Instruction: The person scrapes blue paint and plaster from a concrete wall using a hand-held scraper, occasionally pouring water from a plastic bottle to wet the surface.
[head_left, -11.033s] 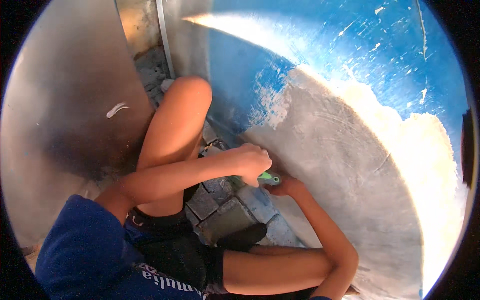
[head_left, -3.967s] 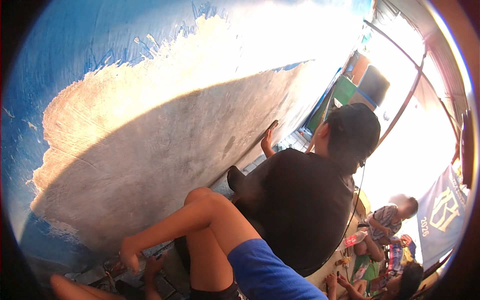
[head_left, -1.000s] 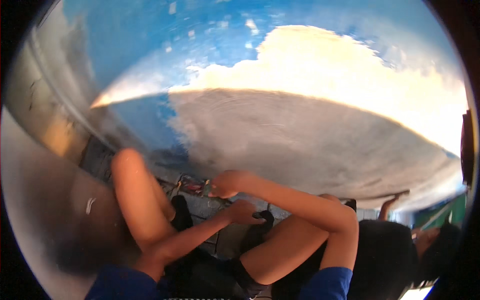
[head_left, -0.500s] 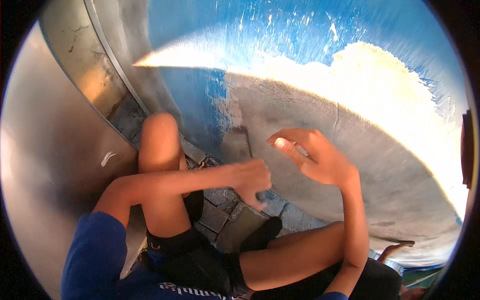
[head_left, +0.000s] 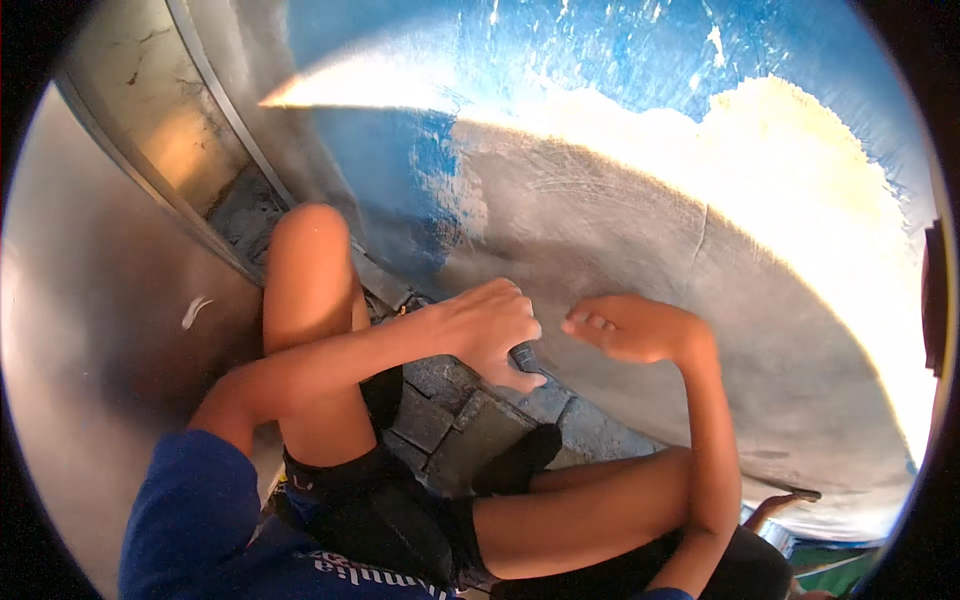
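Observation:
My left hand [head_left: 492, 335] is closed around the dark, ridged handle [head_left: 522, 356] of a tool. The tool's working end is hidden, so I cannot tell its exact kind. To its right, my right hand [head_left: 640, 328] hovers with bent fingers apart, pointing toward the left one, and nothing shows in it. Both hands are in front of a large curved metal surface [head_left: 800, 400]. Blue paint [head_left: 390, 190] covers its upper and left parts, with a ragged border where bare grey metal begins.
Another curved metal wall [head_left: 110, 300] stands close on my left. Dark paving blocks [head_left: 420, 420] lie below, between my bent legs. At the lower right, another person's hand [head_left: 775, 505] holds a dark object [head_left: 805, 494] against the metal. Bright sunlight crosses the big surface.
My left hand has risen slightly and turned, showing the dark handle in its grip. My right hand has dropped a little and tilted, its thumb now hidden. The view has shifted slightly.

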